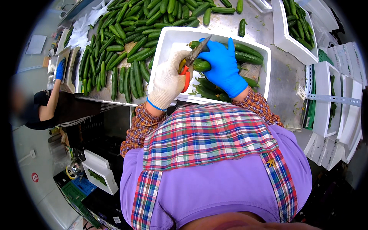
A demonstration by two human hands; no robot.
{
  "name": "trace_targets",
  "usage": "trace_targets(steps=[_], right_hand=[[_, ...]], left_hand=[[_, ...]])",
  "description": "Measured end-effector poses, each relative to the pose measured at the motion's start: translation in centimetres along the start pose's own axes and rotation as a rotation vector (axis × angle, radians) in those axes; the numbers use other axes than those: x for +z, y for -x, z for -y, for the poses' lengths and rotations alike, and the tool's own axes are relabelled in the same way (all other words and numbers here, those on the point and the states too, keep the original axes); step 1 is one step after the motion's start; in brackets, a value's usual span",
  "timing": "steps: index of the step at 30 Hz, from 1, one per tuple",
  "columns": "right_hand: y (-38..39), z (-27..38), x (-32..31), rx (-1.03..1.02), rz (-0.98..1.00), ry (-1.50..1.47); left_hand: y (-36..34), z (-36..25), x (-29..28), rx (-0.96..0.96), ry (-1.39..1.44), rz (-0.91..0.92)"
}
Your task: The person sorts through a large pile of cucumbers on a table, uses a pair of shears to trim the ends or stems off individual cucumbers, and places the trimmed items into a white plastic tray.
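Note:
My left hand [167,81], in a white knit glove, is closed round scissors [186,79] with orange handles. Their metal blades point up and to the right, touching or very near the cucumber's end. Under the fingers of my right hand [224,71], in a blue glove, is a cucumber [201,66] whose near end sticks out to the left; the rest is hidden by the hand. Both hands are over a white foam box [266,57]. Inside it, several cucumbers [249,57] lie along the right side, and others lie near the front wall.
A large heap of cucumbers [130,28] covers the metal table [287,82] at the back left. Another foam box [281,32] of cucumbers stands at the back right. More white boxes [326,73] are stacked at right. A co-worker's blue-gloved hand [60,69] rests by a scale at far left.

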State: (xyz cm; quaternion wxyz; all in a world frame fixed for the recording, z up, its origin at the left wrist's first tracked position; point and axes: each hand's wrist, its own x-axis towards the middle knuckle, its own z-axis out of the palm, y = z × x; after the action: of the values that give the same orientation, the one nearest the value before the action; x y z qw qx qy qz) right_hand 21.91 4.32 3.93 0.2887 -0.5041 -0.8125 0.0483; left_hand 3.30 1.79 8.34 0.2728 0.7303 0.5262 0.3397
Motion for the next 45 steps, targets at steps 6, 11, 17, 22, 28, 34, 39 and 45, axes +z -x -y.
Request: trace_targets(steps=[6,11,17,22,28,34,39,45], right_hand=[[-0.2,0.9,-0.5,-0.029,0.061,-0.058],[-0.3,0.9,-0.6,-0.06,0.071,0.004],[0.0,1.2,-0.3,-0.09,0.127,0.038],[0.0,0.9,-0.4,-0.103,0.197,0.091],[0.0,0.9,-0.3,-0.142,0.264,0.082],[-0.8,1.4,-0.7,-0.229,0.122,-0.078],[-1.0,1.4,-1.2,-0.23,0.087,-0.105],[-1.1,1.8,-2.4,0.088,0.211,-0.653]], left_hand=[[-0.1,1.2,-0.5,-0.285,0.617,-0.107],[-1.0,2.2,-1.0,-0.242,0.428,-0.169],[-1.0,2.0,-0.4,-0.013,-0.058,-0.144],[-2.1,0.5,-1.5,-0.097,-0.292,-0.001],[-2.7,2.7,-0.9,-0.124,-0.218,0.03],[-2.1,6.1,-2.1,-0.375,1.053,0.03],[-1.1,3.7,-2.8,-0.443,0.736,-0.041],[0.9,5.3,-1.1,-0.274,0.644,-0.144]])
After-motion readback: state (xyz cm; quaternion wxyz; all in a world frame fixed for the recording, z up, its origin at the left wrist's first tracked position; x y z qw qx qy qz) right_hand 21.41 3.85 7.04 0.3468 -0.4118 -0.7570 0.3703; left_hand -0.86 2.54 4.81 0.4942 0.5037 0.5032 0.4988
